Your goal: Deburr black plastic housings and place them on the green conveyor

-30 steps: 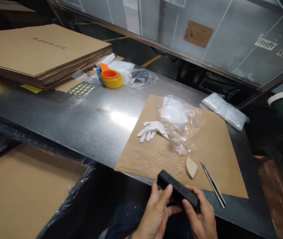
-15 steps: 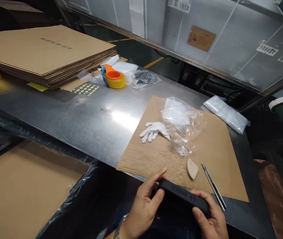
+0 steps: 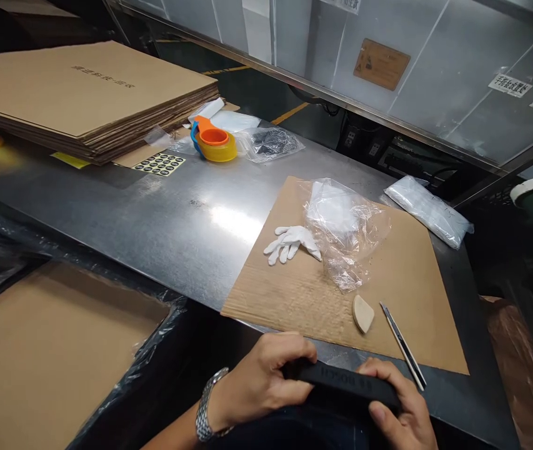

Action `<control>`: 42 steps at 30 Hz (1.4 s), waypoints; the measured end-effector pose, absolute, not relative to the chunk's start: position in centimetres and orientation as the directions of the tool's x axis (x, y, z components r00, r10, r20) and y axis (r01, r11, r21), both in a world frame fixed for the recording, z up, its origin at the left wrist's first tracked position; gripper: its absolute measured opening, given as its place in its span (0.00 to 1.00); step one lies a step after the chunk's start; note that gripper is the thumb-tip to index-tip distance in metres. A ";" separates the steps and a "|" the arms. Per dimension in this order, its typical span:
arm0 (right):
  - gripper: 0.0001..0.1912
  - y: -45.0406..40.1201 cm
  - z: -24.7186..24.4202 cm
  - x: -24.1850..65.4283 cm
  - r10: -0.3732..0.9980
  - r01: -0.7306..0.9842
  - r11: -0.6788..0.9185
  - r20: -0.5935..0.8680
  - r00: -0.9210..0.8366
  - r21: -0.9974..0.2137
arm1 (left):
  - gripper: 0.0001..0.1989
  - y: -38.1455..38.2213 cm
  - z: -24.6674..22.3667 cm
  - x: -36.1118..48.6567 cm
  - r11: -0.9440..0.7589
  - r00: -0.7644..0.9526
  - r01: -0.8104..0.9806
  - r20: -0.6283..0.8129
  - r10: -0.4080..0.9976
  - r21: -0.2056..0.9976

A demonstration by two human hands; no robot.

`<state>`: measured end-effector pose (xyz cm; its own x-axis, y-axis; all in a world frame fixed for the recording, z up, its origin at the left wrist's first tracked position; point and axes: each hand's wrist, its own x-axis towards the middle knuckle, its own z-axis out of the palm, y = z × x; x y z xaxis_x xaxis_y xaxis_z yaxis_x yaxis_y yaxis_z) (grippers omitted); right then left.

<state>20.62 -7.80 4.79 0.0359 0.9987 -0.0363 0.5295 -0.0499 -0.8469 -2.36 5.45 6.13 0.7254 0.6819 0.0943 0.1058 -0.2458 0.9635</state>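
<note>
A black bar-shaped part with BOSCH lettering on its side is held in front of the table's near edge. My left hand, with a metal watch band at the wrist, grips its left end between thumb and fingers. Its right end is in the grip of my right hand. Just beyond lies a cardboard sheet, bearing a beige rounded pad, a cutter knife, a white glove and a crumpled clear bag with white material inside.
Stacked cardboard stands at the back left of the metal table. Near it are a tape dispenser, a sticker sheet and a clear bag. A wrapped white packet lies at right. A plastic-lined box is at lower left.
My left hand has turned and its fingers have folded further over the black part's left end. The part and my right hand have shifted slightly down and right.
</note>
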 end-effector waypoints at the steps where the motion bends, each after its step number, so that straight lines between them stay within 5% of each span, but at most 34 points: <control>1: 0.15 -7.8 4.8 20.6 0.999 0.527 -0.046 -0.035 0.032 -0.849 | 0.09 5.4 6.0 -2.4 -0.234 0.719 0.105 0.088 0.689 0.967; 13: 0.15 -6.8 6.1 19.5 0.998 0.439 -0.030 -0.003 0.061 -0.898 | 0.08 4.2 5.5 -2.3 -0.041 0.640 0.120 -0.046 0.767 0.992; 26: 0.20 -7.2 6.4 18.7 0.973 0.353 -0.165 -0.093 0.211 -0.921 | 0.09 3.9 5.7 -2.2 -0.050 0.621 0.100 -0.023 0.784 0.994; 42: 0.21 -7.0 6.7 18.6 0.974 0.359 -0.127 -0.048 0.221 -0.925 | 0.07 3.1 5.3 -2.1 -0.050 0.599 0.106 -0.024 0.800 0.993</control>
<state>18.64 -7.04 6.65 0.2209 0.9741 -0.0478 0.3588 -0.1268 -0.9248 -2.10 3.14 5.34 0.5992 0.8003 -0.0237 0.1056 -0.0496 0.9932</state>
